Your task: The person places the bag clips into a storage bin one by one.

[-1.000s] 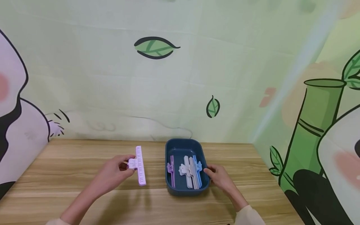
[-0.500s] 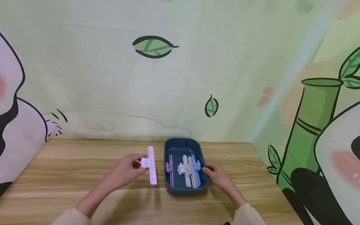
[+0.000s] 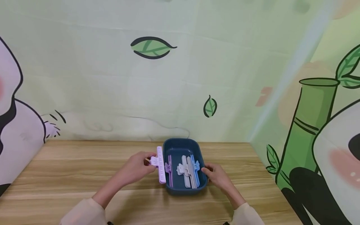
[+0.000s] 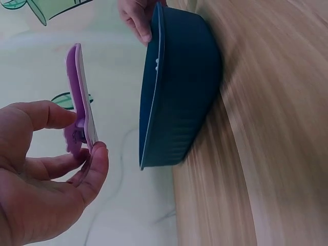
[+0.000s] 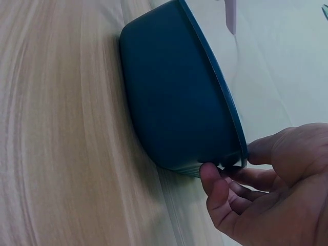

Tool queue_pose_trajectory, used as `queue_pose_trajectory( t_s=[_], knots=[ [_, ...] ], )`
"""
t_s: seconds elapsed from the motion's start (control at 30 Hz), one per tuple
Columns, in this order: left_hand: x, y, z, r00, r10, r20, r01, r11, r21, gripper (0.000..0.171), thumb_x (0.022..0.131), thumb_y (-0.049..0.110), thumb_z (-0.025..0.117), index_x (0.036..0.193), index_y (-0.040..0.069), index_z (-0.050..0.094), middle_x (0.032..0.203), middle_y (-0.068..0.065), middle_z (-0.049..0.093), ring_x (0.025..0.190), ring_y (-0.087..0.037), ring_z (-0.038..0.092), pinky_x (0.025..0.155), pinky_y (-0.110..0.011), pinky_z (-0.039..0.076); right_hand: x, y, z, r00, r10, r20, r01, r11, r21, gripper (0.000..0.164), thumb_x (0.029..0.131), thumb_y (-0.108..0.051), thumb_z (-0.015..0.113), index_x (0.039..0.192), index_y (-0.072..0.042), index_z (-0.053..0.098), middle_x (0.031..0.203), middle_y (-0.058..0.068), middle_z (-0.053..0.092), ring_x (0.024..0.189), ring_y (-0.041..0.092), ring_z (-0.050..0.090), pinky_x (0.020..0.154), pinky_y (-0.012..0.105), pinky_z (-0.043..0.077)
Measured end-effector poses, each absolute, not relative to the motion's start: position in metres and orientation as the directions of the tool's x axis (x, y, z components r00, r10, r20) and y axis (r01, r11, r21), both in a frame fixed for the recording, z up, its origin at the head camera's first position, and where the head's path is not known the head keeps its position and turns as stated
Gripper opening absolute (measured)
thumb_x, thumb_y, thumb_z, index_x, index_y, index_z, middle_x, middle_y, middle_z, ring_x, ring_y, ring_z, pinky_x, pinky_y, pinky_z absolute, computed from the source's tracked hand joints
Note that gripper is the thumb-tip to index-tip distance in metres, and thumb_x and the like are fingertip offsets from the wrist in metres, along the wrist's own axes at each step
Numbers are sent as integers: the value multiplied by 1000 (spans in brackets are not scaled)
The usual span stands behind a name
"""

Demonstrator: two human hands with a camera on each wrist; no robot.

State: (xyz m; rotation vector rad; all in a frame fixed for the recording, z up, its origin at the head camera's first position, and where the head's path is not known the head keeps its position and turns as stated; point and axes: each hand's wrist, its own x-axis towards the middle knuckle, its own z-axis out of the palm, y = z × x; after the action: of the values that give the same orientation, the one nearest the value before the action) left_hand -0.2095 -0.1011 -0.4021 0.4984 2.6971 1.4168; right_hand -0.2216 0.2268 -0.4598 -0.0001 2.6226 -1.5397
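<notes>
My left hand (image 3: 137,168) pinches a light purple sealing clip (image 3: 161,165) by its handle, with the long ruled bar upright. That clip hangs at the left rim of a dark blue plastic basin (image 3: 184,192); the left wrist view shows the clip (image 4: 77,87) above and apart from the basin (image 4: 184,87). On the basin's right side, my right hand (image 3: 220,177) holds the rim, thumb on top and fingers underneath, as the right wrist view of the hand (image 5: 279,187) shows. Inside lie a purple clip (image 3: 170,175), a white clip (image 3: 185,172), a greyish clip (image 3: 192,175) and a blue clip (image 3: 197,167).
The basin stands on a wood-grain table (image 3: 92,162), near its back edge. Behind rises a pale green cloth backdrop (image 3: 98,78) printed with leaves, bamboo and pandas.
My left hand has carried the light purple clip rightward, from well left of the basin to its left rim. The right hand keeps its hold on the basin, and the clips inside lie as before.
</notes>
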Motion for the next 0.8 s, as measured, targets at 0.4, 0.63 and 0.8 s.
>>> queue_pose_trajectory(
  t_s=[0.4, 0.63, 0.8],
  knots=[
    [-231, -76, -406, -930, 356, 89, 280, 532, 799, 41, 89, 6, 69, 129, -3, 67, 110, -11, 69, 92, -25, 63, 76, -35, 57, -220, 226, -460, -995, -58, -82, 45, 478, -877, 25, 105, -5, 56, 122, 9, 67, 104, 17, 69, 84, 25, 65, 68, 35, 59],
    [-237, -66, -408, -932, 355, 76, 269, 535, 801, 38, 89, 6, 73, 125, -4, 68, 108, -12, 70, 90, -23, 63, 77, -35, 59, -220, 226, -460, -995, -58, -76, 38, 484, -874, 24, 105, -5, 56, 120, 8, 68, 103, 17, 69, 83, 23, 64, 67, 36, 58],
    [-240, -59, -410, -929, 363, 68, 269, 541, 797, 38, 87, 5, 75, 123, -6, 69, 104, -13, 70, 87, -22, 63, 75, -33, 59, -219, 227, -459, -996, -58, -75, 38, 487, -873, 24, 106, -6, 56, 121, 8, 68, 102, 16, 69, 82, 23, 63, 67, 36, 58]
  ],
)
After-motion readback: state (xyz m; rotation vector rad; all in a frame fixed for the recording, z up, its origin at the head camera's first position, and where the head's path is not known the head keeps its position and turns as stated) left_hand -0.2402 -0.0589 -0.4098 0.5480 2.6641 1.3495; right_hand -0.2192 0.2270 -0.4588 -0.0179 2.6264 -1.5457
